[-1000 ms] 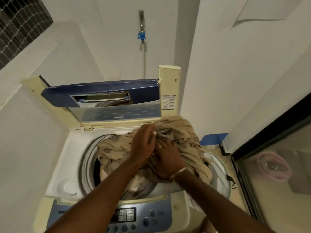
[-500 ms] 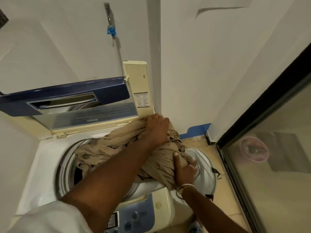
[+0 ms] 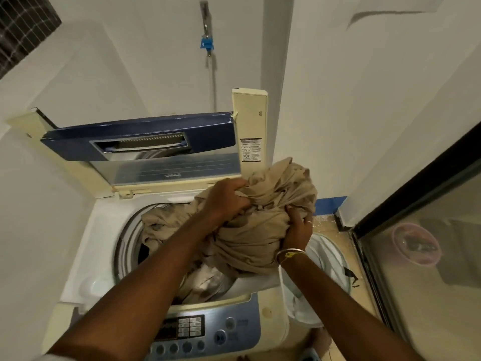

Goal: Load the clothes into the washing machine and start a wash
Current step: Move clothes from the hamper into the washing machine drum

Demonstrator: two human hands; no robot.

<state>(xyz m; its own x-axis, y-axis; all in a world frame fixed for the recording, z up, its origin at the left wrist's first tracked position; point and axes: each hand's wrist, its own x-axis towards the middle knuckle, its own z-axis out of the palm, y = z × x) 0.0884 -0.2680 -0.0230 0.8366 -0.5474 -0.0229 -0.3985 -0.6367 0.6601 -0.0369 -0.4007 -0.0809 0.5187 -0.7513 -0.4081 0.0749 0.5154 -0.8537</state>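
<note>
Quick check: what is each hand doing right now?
Left hand: closed, gripping the bunched beige fabric bundle from above.
Right hand: closed, gripping the same bundle's right side.

Ahead of me a metal tap (image 3: 205, 24) with a blue tag sticks out of the white wall (image 3: 130, 74). Far left of the tap, high up, I see a dark meshed window (image 3: 23, 29). Below and right of the tap lie blue tape (image 3: 330, 204), beige floor tiles (image 3: 335, 238) and a black-framed glass door (image 3: 429, 295), with a pink basin (image 3: 416, 243) dim behind it.

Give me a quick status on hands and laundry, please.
Left hand and right hand both gripping bunched beige cloth bundle. Bundle partly in white top-loading washer's drum, bulk above rim. Blue lid up, nothing blocking.
</note>
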